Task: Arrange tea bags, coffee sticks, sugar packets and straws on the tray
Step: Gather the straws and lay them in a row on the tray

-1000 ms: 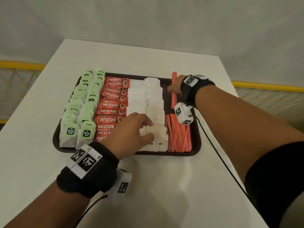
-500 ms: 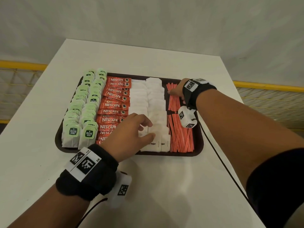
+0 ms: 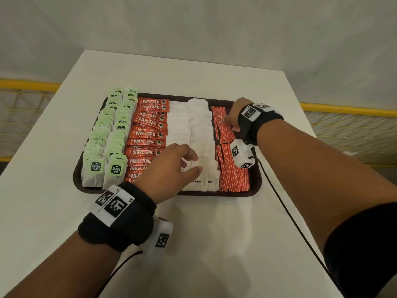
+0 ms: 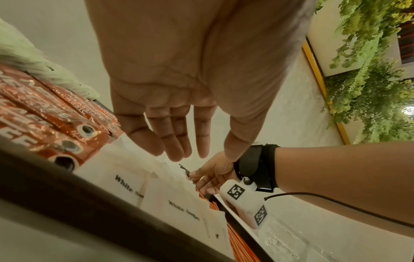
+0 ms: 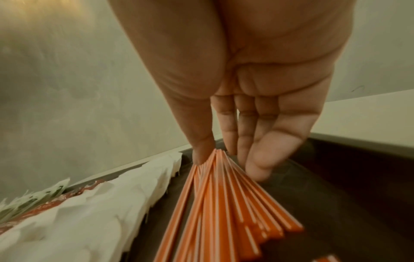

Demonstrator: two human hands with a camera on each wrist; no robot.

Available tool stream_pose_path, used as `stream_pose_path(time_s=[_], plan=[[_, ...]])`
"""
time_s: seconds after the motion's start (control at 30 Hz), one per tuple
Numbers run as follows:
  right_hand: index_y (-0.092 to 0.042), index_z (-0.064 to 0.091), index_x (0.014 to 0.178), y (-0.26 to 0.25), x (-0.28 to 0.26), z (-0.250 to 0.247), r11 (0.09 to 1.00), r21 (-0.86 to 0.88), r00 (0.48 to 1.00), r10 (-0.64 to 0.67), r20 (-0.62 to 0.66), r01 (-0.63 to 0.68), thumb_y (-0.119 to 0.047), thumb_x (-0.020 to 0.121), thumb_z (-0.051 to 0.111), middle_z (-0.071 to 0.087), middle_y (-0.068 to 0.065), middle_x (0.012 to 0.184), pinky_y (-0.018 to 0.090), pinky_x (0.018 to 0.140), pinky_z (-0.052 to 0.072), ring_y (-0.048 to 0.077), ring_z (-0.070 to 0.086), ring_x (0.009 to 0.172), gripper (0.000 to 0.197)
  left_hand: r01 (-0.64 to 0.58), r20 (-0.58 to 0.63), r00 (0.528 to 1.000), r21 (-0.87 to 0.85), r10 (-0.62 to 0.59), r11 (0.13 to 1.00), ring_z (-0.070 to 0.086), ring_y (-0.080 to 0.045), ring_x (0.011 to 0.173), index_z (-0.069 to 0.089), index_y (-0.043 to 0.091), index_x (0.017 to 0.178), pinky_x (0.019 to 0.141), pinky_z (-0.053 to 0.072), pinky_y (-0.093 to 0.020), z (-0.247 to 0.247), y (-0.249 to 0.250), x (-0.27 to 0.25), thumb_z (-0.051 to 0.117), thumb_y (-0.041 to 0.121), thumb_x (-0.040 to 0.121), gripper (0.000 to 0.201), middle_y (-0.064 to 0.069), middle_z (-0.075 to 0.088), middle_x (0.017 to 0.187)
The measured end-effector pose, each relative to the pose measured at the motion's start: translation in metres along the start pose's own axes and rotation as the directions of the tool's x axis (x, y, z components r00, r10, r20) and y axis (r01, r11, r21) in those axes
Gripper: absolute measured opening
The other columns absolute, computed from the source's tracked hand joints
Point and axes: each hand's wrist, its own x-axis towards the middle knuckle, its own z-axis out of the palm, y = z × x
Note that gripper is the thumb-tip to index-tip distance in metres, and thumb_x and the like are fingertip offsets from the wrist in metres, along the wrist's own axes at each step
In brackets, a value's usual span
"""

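**Tray layout: both hands over the tray**

A dark tray sits on a white table, filled in columns running from 6 to 12 o'clock.

1. Tea bags: two rows with green tags, at the 9 o'clock side of the tray.
2. Coffee sticks: one overlapping red column, just beside the tea bags toward 3 o'clock.
3. Sugar packets: two white columns in the middle; the nearest packets read "White Sugar" in the left wrist view.
4. Straws: red-and-white striped, at the 3 o'clock side, in a near bundle and a far bundle laid end to end.

Left hand: positioned over the 6 o'clock end of the sugar columns. The fingers are extended and relaxed, slightly spread, and grip nothing. Whether the fingertips touch the packets cannot be determined.

Right hand: positioned at the 1 o'clock part of the tray, on the far bundle. In the right wrist view, the thumb and the fingers close on the bundle from opposite sides, pinching its fanned far end. The bundle lies on the tray floor.
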Motion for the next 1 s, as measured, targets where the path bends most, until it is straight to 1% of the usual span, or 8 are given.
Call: stream_pose_path(time_s=[0.13, 0.3, 0.4, 0.53, 0.63, 0.7, 0.83, 1.0], plan=[[-0.011, 0.056, 0.075, 0.003, -0.018, -0.009, 1.0, 0.011, 0.998, -0.005, -0.065, 0.006, -0.048, 0.085, 0.066, 0.057, 0.002, 0.066, 0.028, 0.051, 0.041, 0.018, 0.054, 0.057, 0.04, 0.006, -0.009, 1.0, 0.013, -0.006, 1.0, 0.058, -0.007, 0.096, 0.059, 0.025, 0.11, 0.068, 0.042, -0.014, -0.002, 0.001, 0.005, 0.062, 0.038, 0.092, 0.023, 0.006, 0.055, 0.114], [-0.009, 0.062, 0.1, 0.011, -0.069, -0.011, 0.995, 0.075, 0.991, -0.051, -0.126, 0.061, -0.046, 0.091, 0.058, 0.064, 0.008, 0.092, 0.036, 0.08, 0.053, 0.025, 0.064, 0.088, 0.038, 0.009, -0.077, 0.997, 0.03, -0.007, 1.0, 0.057, -0.012, 0.096, 0.059, 0.021, 0.113, 0.072, 0.044, -0.021, -0.011, -0.001, 0.007, 0.063, 0.034, 0.092, 0.024, 0.003, 0.054, 0.112], [-0.01, 0.06, 0.105, 0.024, -0.104, 0.01, 0.998, 0.034, 0.989, -0.042, -0.145, 0.048, -0.055, 0.087, 0.055, 0.063, 0.006, 0.096, 0.036, 0.081, 0.053, 0.025, 0.062, 0.089, 0.049, 0.025, -0.186, 0.983, 0.057, -0.013, 0.998, 0.055, -0.016, 0.102, 0.057, 0.019, 0.119, 0.083, 0.044, -0.027, -0.022, -0.011, 0.002, 0.064, 0.031, 0.092, 0.031, 0.0, 0.054, 0.116], [-0.015, 0.052, 0.12, 0.043, -0.138, 0.046, 1.0, 0.008, 0.994, 0.031, -0.105, -0.03, -0.078, 0.071, 0.051, 0.061, 0.01, 0.112, 0.044, 0.089, 0.052, 0.029, 0.06, 0.099, 0.08, 0.157, -0.346, 0.935, 0.2, -0.08, 0.967, 0.048, -0.029, 0.121, 0.055, 0.017, 0.131, 0.101, 0.039, -0.043, -0.044, -0.039, -0.02, 0.062, 0.029, 0.092, 0.041, -0.011, 0.054, 0.128], [-0.023, 0.045, 0.124, 0.053, -0.156, 0.065, 0.988, 0.156, 0.999, 0.012, -0.031, -0.007, -0.091, 0.037, 0.06, 0.061, 0.001, 0.11, 0.042, 0.086, 0.055, 0.023, 0.062, 0.097, 0.112, 0.287, -0.371, 0.911, 0.259, -0.179, 0.922, 0.042, -0.034, 0.127, 0.05, 0.015, 0.137, 0.104, 0.037, -0.049, -0.059, -0.064, -0.047, 0.065, 0.037, 0.089, 0.055, -0.014, 0.049, 0.137], [-0.026, 0.04, 0.129, 0.059, -0.162, 0.074, 0.969, 0.245, 0.999, -0.034, -0.007, 0.034, -0.084, 0.029, 0.072, 0.06, -0.002, 0.114, 0.039, 0.088, 0.054, 0.019, 0.061, 0.099, 0.12, 0.368, -0.347, 0.9, 0.283, -0.264, 0.885, 0.042, -0.036, 0.127, 0.047, 0.012, 0.137, 0.104, 0.038, -0.051, -0.068, -0.083, -0.06, 0.073, 0.047, 0.081, 0.071, -0.015, 0.049, 0.138], [-0.019, 0.038, 0.133, 0.061, -0.171, 0.076, 0.966, 0.254, 0.998, -0.051, -0.026, 0.056, -0.056, 0.045, 0.089, 0.058, 0.003, 0.121, 0.036, 0.09, 0.049, 0.023, 0.058, 0.107, 0.109, 0.414, -0.29, 0.898, 0.311, -0.33, 0.856, 0.054, -0.034, 0.11, 0.05, 0.015, 0.124, 0.093, 0.048, -0.047, -0.08, -0.107, -0.072, 0.079, 0.065, 0.063, 0.085, -0.01, 0.056, 0.113], [-0.019, 0.036, 0.133, 0.054, -0.174, 0.075, 0.973, 0.227, 0.999, -0.028, -0.034, 0.035, -0.052, 0.04, 0.092, 0.058, 0.005, 0.122, 0.041, 0.092, 0.049, 0.026, 0.058, 0.107, 0.114, 0.387, -0.244, 0.911, 0.234, -0.332, 0.892, 0.059, -0.029, 0.11, 0.048, 0.017, 0.128, 0.094, 0.051, -0.048, -0.077, -0.126, -0.07, 0.081, 0.069, 0.049, 0.1, -0.007, 0.061, 0.121]])
